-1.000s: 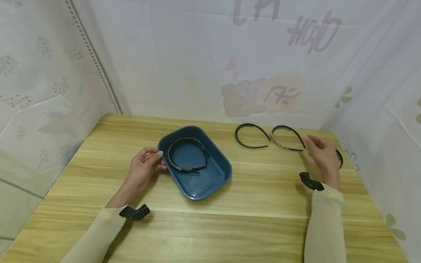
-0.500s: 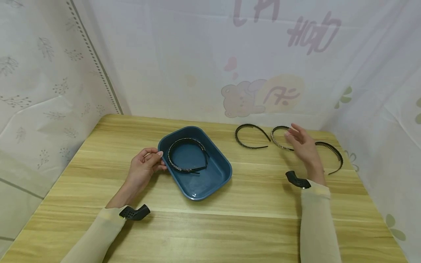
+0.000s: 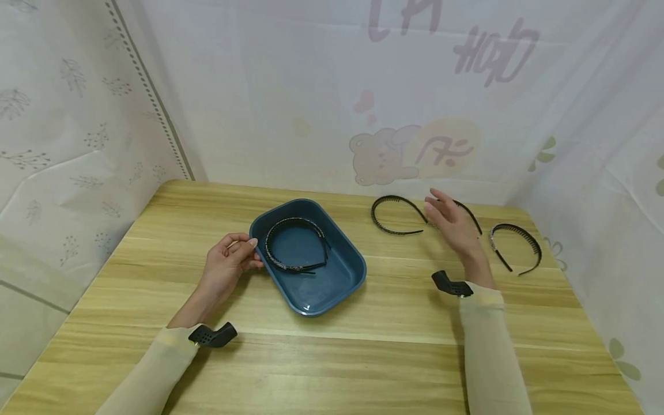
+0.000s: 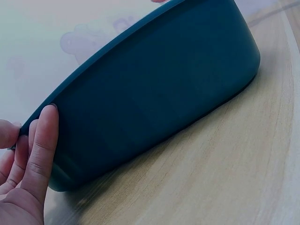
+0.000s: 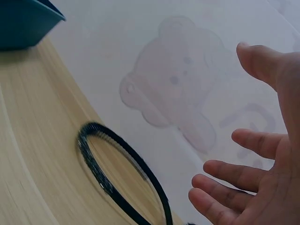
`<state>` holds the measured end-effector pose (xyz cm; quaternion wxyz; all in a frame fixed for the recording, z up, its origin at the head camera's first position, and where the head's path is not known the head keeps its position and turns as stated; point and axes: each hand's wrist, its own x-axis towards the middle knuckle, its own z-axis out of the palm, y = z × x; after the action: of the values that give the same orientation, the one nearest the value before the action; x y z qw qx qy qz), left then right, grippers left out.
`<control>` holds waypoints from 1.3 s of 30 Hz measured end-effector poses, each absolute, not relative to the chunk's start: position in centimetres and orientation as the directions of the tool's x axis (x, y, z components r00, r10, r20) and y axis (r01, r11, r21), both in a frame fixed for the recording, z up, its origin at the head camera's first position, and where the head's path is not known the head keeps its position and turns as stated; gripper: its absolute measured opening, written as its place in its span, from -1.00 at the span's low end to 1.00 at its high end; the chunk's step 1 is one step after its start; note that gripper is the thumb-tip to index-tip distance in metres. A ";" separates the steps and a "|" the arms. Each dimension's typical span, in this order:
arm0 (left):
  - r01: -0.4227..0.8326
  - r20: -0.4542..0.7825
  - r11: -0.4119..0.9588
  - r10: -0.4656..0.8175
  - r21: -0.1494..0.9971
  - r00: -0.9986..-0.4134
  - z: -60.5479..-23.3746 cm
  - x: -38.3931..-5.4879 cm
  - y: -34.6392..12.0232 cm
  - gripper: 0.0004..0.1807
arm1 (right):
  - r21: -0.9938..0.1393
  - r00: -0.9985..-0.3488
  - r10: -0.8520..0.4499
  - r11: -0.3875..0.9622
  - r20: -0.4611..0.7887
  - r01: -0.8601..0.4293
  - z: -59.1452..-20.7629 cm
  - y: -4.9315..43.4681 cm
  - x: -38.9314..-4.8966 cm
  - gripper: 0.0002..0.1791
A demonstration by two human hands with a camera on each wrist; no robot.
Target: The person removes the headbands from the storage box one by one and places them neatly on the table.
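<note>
My left hand [image 3: 228, 259] pinches the left rim of a blue plastic tray [image 3: 337, 279], thumb on top and fingers against the outer wall [image 4: 154, 93]. Inside the tray lie black toothed headbands [image 3: 280, 265] with glittery trim, stacked together. My right hand [image 3: 455, 227] is over the middle headband [image 3: 471, 214] of a row of three on the table, hiding part of it. Its fingers are spread and hold nothing. To its left lies another headband [image 3: 373, 216]; in the right wrist view a glittery headband [image 5: 96, 171] shows beside the fingers. The third headband [image 3: 530, 237] lies farther right.
The wooden table [image 3: 321, 369] meets a white printed cloth [image 3: 290, 104] hanging along its back. More cloth hangs at the left and right sides. Each wrist wears a black camera mount, such as the left mount [image 3: 212, 335].
My right hand has moved left from beside the rightmost headband to over the middle one, uncovering the rightmost. My left hand and the tray have stayed still.
</note>
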<state>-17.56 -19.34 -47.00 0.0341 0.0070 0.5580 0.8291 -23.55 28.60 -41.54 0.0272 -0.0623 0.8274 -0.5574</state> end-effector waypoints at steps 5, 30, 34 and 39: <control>-0.052 -0.030 -0.378 0.065 0.924 -0.997 -46.9 -17.5 -19.3 -0.86 | -0.923 -0.980 -0.196 0.369 0.040 -0.111 -41.6 27.0 -23.7 -0.27; -0.045 -0.023 -0.387 0.060 0.921 -0.998 -47.0 -17.6 -19.5 -0.83 | -0.938 -0.848 -0.522 0.246 0.085 -0.246 -41.0 18.0 -22.0 -0.30; -0.051 -0.028 -0.381 0.065 0.923 -0.998 -47.0 -17.6 -19.5 -0.83 | -0.946 -0.822 -0.563 0.217 0.079 -0.239 -40.8 17.0 -21.4 -0.28; -0.056 -0.029 -0.393 0.076 0.918 -0.997 -47.0 -17.6 -19.4 -0.83 | -0.950 -0.807 -0.584 0.198 0.083 -0.241 -40.3 15.7 -20.8 -0.30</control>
<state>-17.58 -19.44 -46.96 0.0396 0.0088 0.5497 0.8344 -20.80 15.69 -40.29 0.1500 -0.2718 0.7594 -0.5718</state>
